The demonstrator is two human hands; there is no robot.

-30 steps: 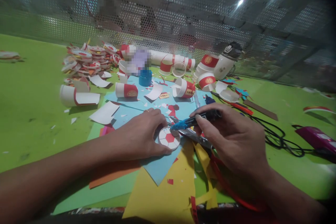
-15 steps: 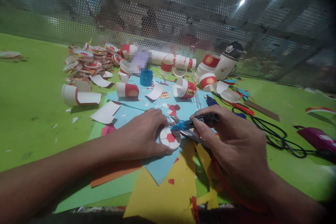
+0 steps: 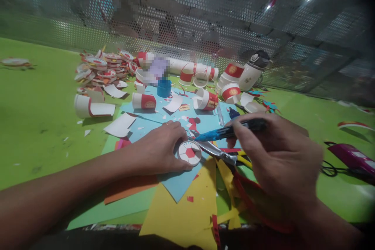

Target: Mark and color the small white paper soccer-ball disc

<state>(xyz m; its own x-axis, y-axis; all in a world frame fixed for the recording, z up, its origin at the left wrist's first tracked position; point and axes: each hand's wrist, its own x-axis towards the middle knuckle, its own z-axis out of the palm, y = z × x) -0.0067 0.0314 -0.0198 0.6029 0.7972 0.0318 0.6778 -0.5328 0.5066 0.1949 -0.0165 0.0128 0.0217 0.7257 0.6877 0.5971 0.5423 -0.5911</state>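
A small white disc point(image 3: 190, 153) with a red centre patch and dark lines like a football lies on blue paper point(image 3: 177, 187). My left hand point(image 3: 164, 148) holds it by the edge, thumb below and fingers above. In my right hand point(image 3: 275, 152) is a black marker pen point(image 3: 222, 132) with a blue front end, its tip pointing left just above the disc's upper right rim, apart from it as far as I can see. Scissors point(image 3: 219, 152) with metal blades lie under the pen, their handles partly hidden by my right hand.
Cut paper cups point(image 3: 143, 102) and white scraps lie ahead. A pile of decorated discs point(image 3: 107, 66) is at the back left, a blue jar point(image 3: 164, 88) in the middle, a bottle point(image 3: 253, 72) at the back right. Yellow paper point(image 3: 181, 216) and a purple device point(image 3: 350, 156) are nearer.
My right hand has moved right and drawn the marker pen back from the disc's face, uncovering the scissors. My left hand stays on the disc.
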